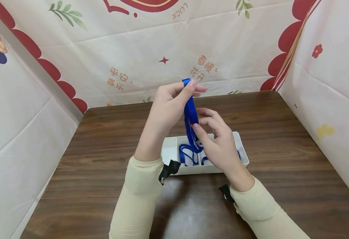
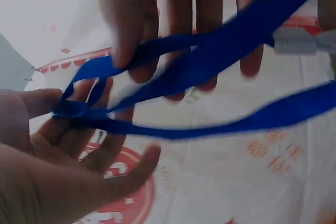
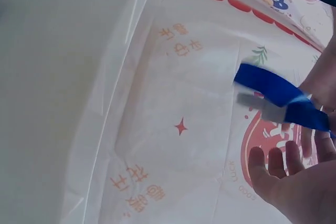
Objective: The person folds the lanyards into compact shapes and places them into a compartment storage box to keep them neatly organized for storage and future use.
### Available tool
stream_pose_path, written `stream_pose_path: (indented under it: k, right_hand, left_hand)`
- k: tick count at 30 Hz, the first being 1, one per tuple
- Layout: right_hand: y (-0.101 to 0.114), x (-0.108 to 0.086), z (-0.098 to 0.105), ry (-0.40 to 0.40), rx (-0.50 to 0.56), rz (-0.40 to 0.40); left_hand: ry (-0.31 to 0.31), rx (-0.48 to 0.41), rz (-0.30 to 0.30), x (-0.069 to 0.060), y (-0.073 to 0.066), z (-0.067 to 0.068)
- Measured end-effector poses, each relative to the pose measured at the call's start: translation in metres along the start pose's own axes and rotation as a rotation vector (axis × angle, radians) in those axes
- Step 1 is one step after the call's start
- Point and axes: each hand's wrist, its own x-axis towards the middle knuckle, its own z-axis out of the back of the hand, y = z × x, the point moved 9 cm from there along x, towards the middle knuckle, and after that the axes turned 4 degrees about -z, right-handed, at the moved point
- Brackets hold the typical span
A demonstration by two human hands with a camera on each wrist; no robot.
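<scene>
In the head view, my left hand (image 1: 169,104) pinches the top loop of a blue lanyard (image 1: 191,111) between thumb and fingers. The lanyard hangs in strands over a white divided tray (image 1: 186,170). My right hand (image 1: 219,142) is lower, its thumb on the front of the strap and its index finger behind it. Its other fingers are spread. In the left wrist view, a pale clip (image 2: 295,41) is attached to the lanyard's straps. The right wrist view shows a blue strap (image 3: 273,87) beside my right hand (image 3: 299,182).
Coiled blue lanyards (image 1: 189,155) lie in the tray's compartments; my right hand partly hides those on the right. The tray stands on a brown wooden table (image 1: 108,159). Printed white cloth (image 1: 150,43) forms the back and sides.
</scene>
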Motion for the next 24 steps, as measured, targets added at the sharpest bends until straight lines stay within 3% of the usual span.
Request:
stream_pose_path:
  k: [3,7,11,16,20,24]
  right_hand:
    - [-0.004,0.000,0.000,-0.002,0.023,-0.042]
    - [-0.009,-0.001,0.002,-0.044,0.019,-0.063]
    - [-0.011,-0.002,0.004,-0.071,0.049,-0.067]
    - [-0.015,-0.006,0.000,-0.047,0.059,-0.092]
    - [-0.022,-0.009,-0.003,-0.023,0.044,-0.107]
    - [-0.025,-0.011,-0.002,-0.038,0.019,-0.103]
  left_hand:
    - [0.073,-0.133,-0.014,0.003,0.004,-0.010]
    - [0.123,-0.248,-0.040,0.004,0.005,-0.017]
    - [0.136,-0.329,-0.050,0.005,0.002,-0.020]
    - [0.136,-0.460,-0.045,0.007,0.004,-0.024]
    - [0.148,-0.514,-0.025,0.007,0.007,-0.027]
    - [0.185,-0.519,0.035,-0.001,0.008,-0.032]
